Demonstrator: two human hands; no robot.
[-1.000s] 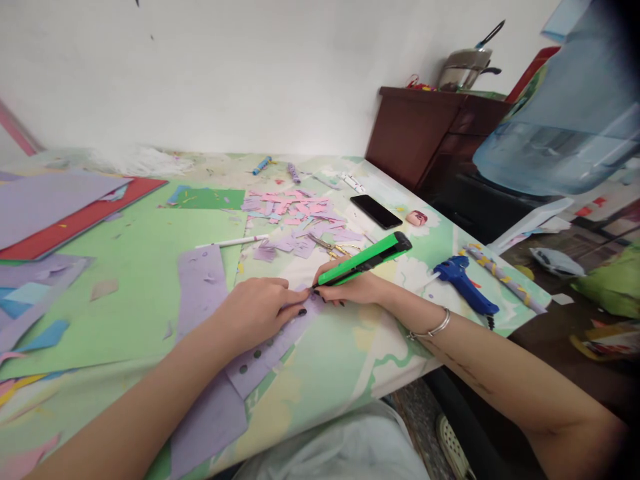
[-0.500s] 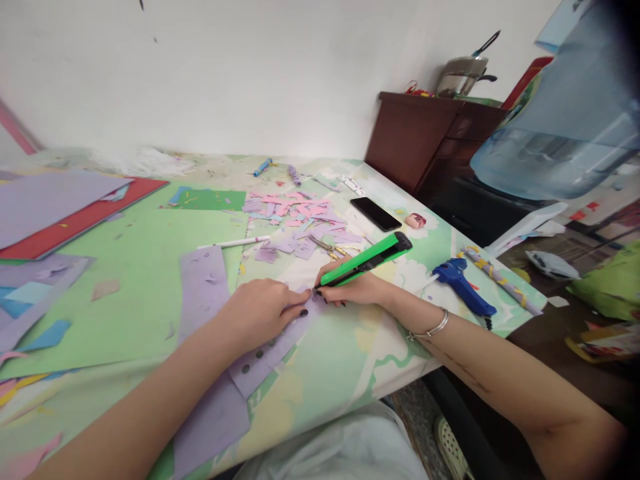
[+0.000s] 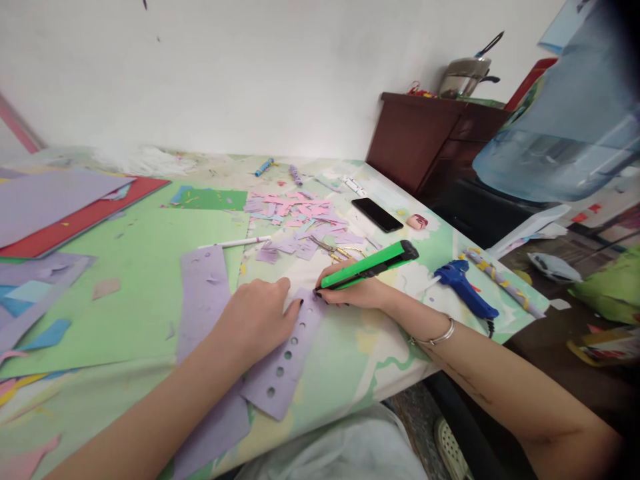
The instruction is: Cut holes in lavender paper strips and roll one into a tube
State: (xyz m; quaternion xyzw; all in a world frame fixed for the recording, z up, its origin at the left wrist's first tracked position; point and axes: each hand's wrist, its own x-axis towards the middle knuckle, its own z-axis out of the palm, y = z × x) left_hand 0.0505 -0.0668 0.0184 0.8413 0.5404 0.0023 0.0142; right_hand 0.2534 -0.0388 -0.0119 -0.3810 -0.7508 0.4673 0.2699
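Note:
My right hand [image 3: 350, 285] is closed around a green utility knife [image 3: 367, 268]. The knife's black tip touches the upper end of a purple paper strip [image 3: 275, 393]. A row of small holes runs along this strip. My left hand [image 3: 263, 313] lies over the strip's left edge, thumb apart from the fingers; its other fingers are partly hidden. Beneath my left hand and forearm is a longer purple paper piece [image 3: 203, 280] on a large light green sheet [image 3: 135, 300]. Scissors [image 3: 330, 249] with gold handles lie just beyond my right hand.
Pink and purple paper scraps [image 3: 300, 210] are heaped mid-table. A black phone [image 3: 377, 215], a blue glue gun [image 3: 465, 287] and a decorated paper roll [image 3: 503, 281] lie to the right. Stacked coloured sheets [image 3: 60, 200] are at left. A water bottle [image 3: 550, 147] stands beyond the table.
My left fingers have drawn back to the left from the knife tip. The holed strip has turned, its near end swinging right, and more holes show. The knife stays in my right hand.

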